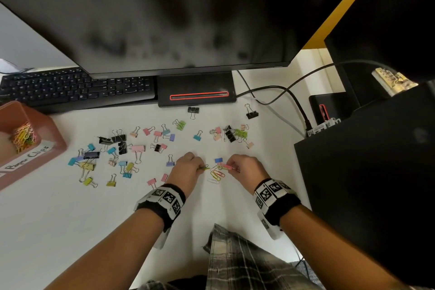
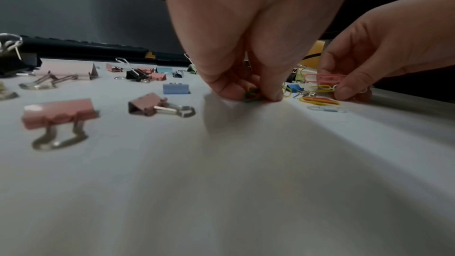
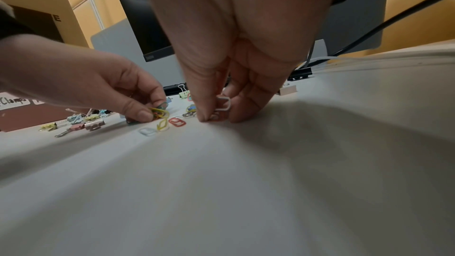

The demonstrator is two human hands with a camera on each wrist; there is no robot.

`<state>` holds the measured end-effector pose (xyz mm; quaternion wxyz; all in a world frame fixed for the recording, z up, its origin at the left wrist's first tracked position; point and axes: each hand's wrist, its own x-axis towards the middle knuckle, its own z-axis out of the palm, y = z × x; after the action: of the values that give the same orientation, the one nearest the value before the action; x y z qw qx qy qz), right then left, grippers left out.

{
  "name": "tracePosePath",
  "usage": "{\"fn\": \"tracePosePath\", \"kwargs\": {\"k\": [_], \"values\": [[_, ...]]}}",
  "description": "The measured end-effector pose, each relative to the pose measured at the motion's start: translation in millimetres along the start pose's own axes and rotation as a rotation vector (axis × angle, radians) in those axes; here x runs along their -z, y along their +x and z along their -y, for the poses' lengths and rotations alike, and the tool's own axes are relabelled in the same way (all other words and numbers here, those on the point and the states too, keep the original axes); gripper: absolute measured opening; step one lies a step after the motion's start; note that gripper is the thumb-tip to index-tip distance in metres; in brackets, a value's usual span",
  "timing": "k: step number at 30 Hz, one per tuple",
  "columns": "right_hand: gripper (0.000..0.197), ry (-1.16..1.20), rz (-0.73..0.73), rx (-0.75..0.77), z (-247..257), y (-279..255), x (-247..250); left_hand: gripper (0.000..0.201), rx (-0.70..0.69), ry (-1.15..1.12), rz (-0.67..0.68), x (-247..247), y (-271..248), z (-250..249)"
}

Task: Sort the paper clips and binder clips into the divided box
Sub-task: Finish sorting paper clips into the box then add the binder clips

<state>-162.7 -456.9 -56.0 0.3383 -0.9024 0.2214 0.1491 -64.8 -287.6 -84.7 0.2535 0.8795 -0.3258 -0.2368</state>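
- Paper clips [image 2: 252, 92], a small green, yellow and orange bunch, are pinched between the thumb and fingertips of the left hand [image 1: 188, 167], low against the white desk [image 1: 58, 231].
- Pink paper clips [image 2: 325, 78] sit pinched in the curled fingers of the right hand [image 1: 246, 167], with a white clip [image 3: 223, 103] showing between thumb and fingers in the right wrist view.
- Between the two hands, a few loose paper clips [image 1: 217, 174] lie on the desk, just beside a blue binder clip [image 1: 218, 160].
- Binder clips [image 1: 122, 146] in pink, black, teal, yellow and green lie scattered across the middle of the desk, beyond and to the left of the hands.
- At the desk's left edge stands the brown divided box [image 1: 50, 129]; its compartment labelled "Paper Clips" holds a heap of coloured clips [image 1: 23, 136].
- A black keyboard [image 1: 75, 87] and a monitor [image 1: 164, 19] stand along the far edge.
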Motion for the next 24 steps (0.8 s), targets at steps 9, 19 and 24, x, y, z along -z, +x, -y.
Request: {"fn": "tracePosePath", "kwargs": {"k": [9, 19, 24], "values": [[0.015, 0.062, 0.036, 0.097, 6.5, -8.8, -8.4, 0.006, 0.025, -0.099, 0.023, 13.1, -1.7, 11.6], [0.018, 0.02, 0.105, 0.082, 29.2, -7.3, -33.9, 0.019, 0.134, -0.212, -0.09, 26.4, -22.0, 19.3], [0.022, -0.132, 0.178, 0.065, 36.1, 6.0, -23.2, 0.018, 0.152, -0.222, -0.095, 26.9, -21.2, 14.7]]}}
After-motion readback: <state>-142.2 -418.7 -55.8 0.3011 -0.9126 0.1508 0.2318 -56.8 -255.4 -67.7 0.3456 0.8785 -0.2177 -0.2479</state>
